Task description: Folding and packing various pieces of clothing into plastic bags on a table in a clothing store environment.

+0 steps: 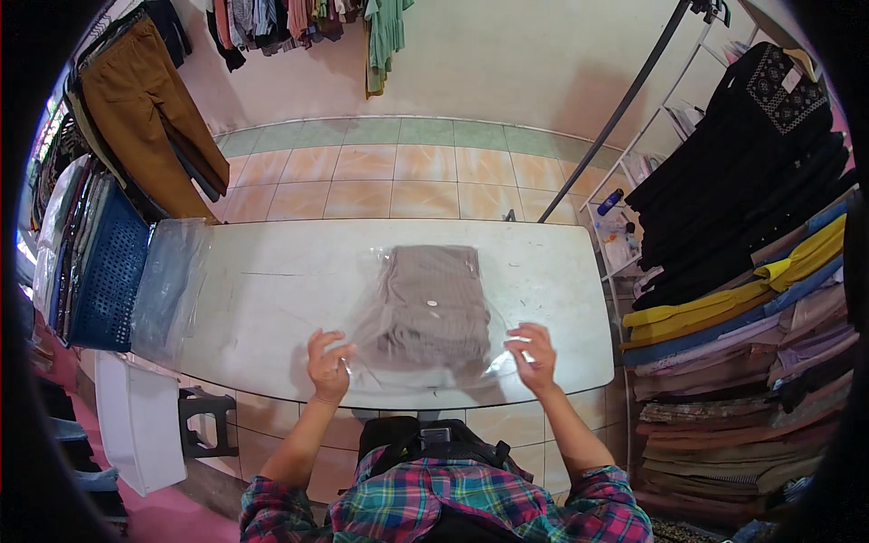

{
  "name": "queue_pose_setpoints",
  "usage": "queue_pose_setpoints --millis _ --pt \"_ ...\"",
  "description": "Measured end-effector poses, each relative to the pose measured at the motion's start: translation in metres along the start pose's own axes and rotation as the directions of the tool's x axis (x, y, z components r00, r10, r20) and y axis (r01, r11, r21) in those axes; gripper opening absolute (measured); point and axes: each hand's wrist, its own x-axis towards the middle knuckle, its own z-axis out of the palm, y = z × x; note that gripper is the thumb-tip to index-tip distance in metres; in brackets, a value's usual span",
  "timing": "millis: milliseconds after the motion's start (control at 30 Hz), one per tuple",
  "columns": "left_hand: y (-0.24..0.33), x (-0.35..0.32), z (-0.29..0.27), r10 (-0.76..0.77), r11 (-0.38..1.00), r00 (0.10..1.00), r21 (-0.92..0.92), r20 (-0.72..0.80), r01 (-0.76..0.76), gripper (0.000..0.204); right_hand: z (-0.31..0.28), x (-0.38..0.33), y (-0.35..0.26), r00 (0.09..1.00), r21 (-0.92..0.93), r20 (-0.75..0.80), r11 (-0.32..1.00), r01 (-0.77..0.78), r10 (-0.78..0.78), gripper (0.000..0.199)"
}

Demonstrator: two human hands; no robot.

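A folded grey-brown garment (435, 281) lies inside a clear plastic bag in the middle of the white table. A small pale oval spot shows on its upper face. The loose end of the clear plastic bag (374, 344) spreads toward me and out to both sides. At its left corner, my left hand (328, 366) has its fingers bent together on the thin film. On the opposite side my right hand (534, 356) pinches the bag's edge between thumb and fingers. Glare hides some of the film near both hands.
The white table (262, 317) carries a stack of clear plastic bags (167, 290) at its left end, beside a blue basket (109, 271) of packed clothes. Brown trousers (145, 100) hang behind it. Folded clothes (742, 434) pile up at right, below a black garment (738, 172) on a hanger.
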Motion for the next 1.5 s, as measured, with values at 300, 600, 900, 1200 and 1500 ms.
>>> queue_pose_setpoints --millis 300,600,900,1200,1500 --pt "0.052 0.121 -0.009 -0.479 0.727 0.877 -0.574 -0.031 0.377 0.013 -0.020 0.114 -0.051 0.896 0.662 -0.052 0.687 -0.300 0.441 0.005" --pt "-0.072 0.069 0.093 -0.779 0.436 0.552 -0.376 0.297 0.818 0.016 0.074 0.080 0.099 0.641 0.396 0.280 0.522 -0.755 0.715 0.008" --pt "-0.091 0.078 0.127 -0.709 0.690 0.704 0.178 -0.029 0.702 0.029 0.113 0.080 0.132 0.669 0.017 -0.328 0.712 -0.702 0.667 0.025" --pt "0.015 -0.006 0.120 -0.318 0.890 0.740 0.455 0.592 0.019 0.060 0.148 0.006 0.002 0.847 -0.468 0.441 0.881 -0.064 0.296 0.064" --pt "0.008 0.001 0.111 -0.287 0.899 0.705 0.436 0.648 -0.034 0.060 0.135 0.005 0.014 0.847 -0.463 0.455 0.885 -0.039 0.275 0.065"
